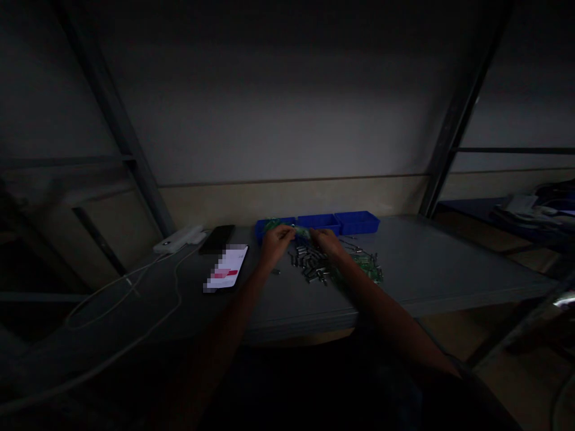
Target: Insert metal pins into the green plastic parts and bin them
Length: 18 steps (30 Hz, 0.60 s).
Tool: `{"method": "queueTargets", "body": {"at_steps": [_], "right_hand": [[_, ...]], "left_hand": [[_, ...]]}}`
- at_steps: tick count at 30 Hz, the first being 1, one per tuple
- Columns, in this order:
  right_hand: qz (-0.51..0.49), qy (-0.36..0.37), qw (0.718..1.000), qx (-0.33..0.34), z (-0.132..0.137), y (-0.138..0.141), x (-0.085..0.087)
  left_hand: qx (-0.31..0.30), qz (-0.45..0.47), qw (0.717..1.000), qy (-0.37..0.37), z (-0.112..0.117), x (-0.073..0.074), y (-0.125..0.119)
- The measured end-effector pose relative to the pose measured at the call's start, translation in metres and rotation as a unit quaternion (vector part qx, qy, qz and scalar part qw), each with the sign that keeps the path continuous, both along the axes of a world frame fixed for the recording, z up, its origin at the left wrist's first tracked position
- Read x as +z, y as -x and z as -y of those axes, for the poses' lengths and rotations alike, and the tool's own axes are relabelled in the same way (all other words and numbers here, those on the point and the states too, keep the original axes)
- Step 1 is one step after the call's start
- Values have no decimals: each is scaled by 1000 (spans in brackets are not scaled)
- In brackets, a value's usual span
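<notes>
Both my hands are raised over the shelf, close in front of the blue bins. My left hand [277,240] is closed in a pinch at the left end of a small greenish plastic bag [302,231]. At its right end, the fingers of my right hand [327,242] are closed on it too. Dim light hides the bag's contents. Below and between the hands lies a loose heap of small metal parts [314,263], shiny and cylindrical. More green plastic bags [366,263] lie to the right, partly behind my right forearm. Green plastic also fills the left blue bin [260,232].
A middle blue bin [320,224] and a right blue bin [358,223] stand along the back. At left lie a lit phone [229,269], a dark phone-like slab [218,238] and a white charger [177,239] with trailing cables. Metal uprights flank the grey shelf [413,263].
</notes>
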State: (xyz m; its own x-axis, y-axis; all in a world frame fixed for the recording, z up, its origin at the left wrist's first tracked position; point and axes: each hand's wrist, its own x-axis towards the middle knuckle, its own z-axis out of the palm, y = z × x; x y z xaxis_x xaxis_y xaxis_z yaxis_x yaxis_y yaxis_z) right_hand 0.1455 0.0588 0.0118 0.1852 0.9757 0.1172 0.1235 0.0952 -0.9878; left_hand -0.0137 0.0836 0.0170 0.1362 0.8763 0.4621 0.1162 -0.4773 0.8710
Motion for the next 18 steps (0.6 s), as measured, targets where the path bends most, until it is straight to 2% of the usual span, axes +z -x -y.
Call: {"method": "queueTargets", "body": {"at_steps": [5, 8, 12, 18], "right_hand": [[12, -81, 997, -10, -3, -1, -1], [36, -108, 993, -33, -4, 0, -2], [103, -135, 984, -56, -1, 2, -1], [154, -187, 969, -38, 11, 5, 3]], "left_hand": [[23, -21, 999, 7, -2, -1, 1], [30, -68, 997, 27, -2, -2, 1], [33, -100, 990, 98, -3, -3, 0], [28, -58, 975, 211, 1, 2, 1]]}}
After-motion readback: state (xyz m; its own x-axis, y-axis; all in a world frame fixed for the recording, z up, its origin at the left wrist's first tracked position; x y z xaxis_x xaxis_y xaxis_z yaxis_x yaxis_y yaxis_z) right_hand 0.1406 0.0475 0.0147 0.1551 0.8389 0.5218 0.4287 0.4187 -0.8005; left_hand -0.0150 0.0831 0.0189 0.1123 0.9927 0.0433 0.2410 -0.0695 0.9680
